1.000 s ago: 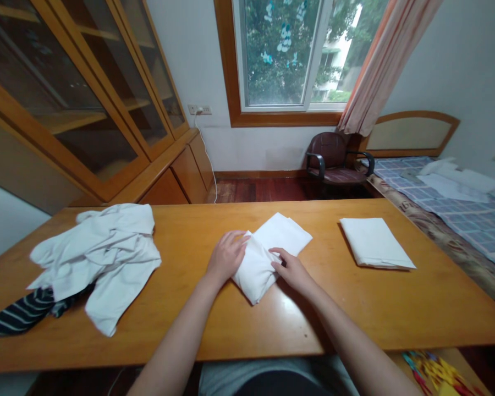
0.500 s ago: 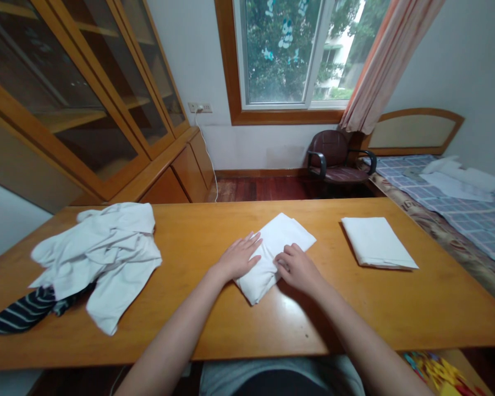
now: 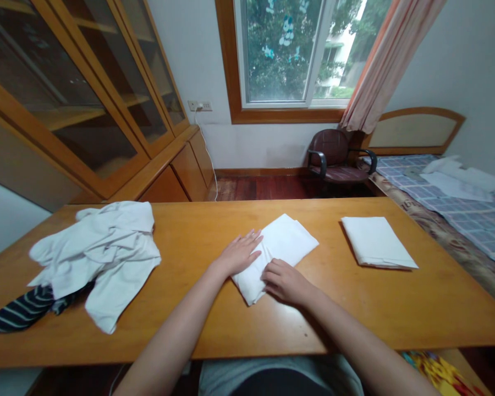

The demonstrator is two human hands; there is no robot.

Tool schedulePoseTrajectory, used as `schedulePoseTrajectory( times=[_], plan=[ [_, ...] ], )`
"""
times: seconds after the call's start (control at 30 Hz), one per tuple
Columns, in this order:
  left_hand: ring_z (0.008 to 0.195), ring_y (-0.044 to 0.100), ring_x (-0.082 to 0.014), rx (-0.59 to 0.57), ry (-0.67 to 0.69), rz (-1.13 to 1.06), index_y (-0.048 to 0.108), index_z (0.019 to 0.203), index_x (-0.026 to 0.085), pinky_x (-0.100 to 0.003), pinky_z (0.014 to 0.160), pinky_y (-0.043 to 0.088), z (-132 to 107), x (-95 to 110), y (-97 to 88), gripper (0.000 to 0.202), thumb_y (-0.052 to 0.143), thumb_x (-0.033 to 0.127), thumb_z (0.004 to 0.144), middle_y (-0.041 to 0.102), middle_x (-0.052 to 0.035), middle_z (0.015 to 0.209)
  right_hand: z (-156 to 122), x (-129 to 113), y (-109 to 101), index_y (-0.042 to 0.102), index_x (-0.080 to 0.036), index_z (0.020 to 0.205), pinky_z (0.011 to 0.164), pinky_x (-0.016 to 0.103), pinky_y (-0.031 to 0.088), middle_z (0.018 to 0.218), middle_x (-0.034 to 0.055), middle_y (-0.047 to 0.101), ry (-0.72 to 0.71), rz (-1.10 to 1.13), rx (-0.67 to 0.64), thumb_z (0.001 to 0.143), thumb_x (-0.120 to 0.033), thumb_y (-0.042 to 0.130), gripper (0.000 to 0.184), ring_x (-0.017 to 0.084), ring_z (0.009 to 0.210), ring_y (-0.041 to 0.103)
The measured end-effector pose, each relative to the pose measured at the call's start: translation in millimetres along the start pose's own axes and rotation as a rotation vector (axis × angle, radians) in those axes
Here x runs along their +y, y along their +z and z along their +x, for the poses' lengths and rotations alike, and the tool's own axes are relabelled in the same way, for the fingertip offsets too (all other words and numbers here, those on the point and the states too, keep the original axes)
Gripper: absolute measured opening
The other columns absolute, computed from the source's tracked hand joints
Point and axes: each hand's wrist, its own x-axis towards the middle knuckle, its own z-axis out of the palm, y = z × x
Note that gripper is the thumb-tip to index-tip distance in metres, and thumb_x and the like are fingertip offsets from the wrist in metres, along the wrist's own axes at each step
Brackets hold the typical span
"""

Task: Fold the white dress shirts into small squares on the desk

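A folded white cloth (image 3: 286, 242) lies at the middle of the wooden table (image 3: 214, 220). My left hand (image 3: 240, 254) rests flat on its left edge, fingers stretched out and apart. My right hand (image 3: 284, 281) lies on the cloth's near end with its fingers curled down against the fabric. Neither hand lifts the cloth off the table.
A neatly folded white cloth (image 3: 375, 241) lies to the right. A heap of crumpled white garments (image 3: 99, 253) with a dark striped piece (image 3: 20, 311) sits at the left. Beyond the table are a cabinet (image 3: 86, 110), a chair (image 3: 334, 159) and a bed (image 3: 457, 203).
My left hand opened from a curled grip to lie flat on the cloth. My right hand slid back toward me along the near end. The cloth now lies flatter.
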Motion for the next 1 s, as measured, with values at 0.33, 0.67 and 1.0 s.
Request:
schedulePoseTrajectory(
  times=[0.33, 0.67, 1.0],
  plan=[
    [0.145, 0.038, -0.0217, 0.324, -0.019, -0.153, 0.049, 0.144, 0.023, -0.044, 0.120, 0.030, 12.8, -21.5, 10.4, 0.047, 0.038, 0.039, 0.101, 0.043, -0.0081, 0.156, -10.4, 5.4, 9.4, 0.068, -0.019, 0.096, 0.071, 0.032, 0.047, 0.087, 0.0085, 0.063, 0.005, 0.101, 0.122, 0.094, -0.034, 0.064, 0.015, 0.021, 0.084, 0.056],
    [0.095, 0.065, -0.0230, 0.855, -0.568, -0.503, 0.058, 0.122, 0.017, -0.045, 0.092, 0.055, -39.4, -43.9, 30.0, 0.044, 0.059, 0.039, 0.084, 0.059, -0.0118, 0.113, -11.7, -5.9, 14.4, 0.069, -0.021, 0.102, 0.075, 0.034, 0.051, 0.093, 0.0096, 0.066, 0.086, 0.154, 0.202, 0.094, -0.028, 0.063, 0.012, 0.021, 0.087, 0.059],
    [0.080, 0.070, -0.0216, 0.544, -0.673, -0.889, 0.024, 0.151, 0.016, -0.043, 0.082, 0.057, -76.3, -20.6, 35.8, 0.097, 0.075, 0.042, 0.073, 0.066, -0.0133, 0.111, 12.9, -22.4, 29.6, 0.064, -0.023, 0.124, 0.086, 0.036, 0.054, 0.105, 0.0105, 0.066, 0.130, 0.259, 0.198, 0.097, -0.013, 0.050, 0.033, 0.021, 0.098, 0.060]
  ],
)
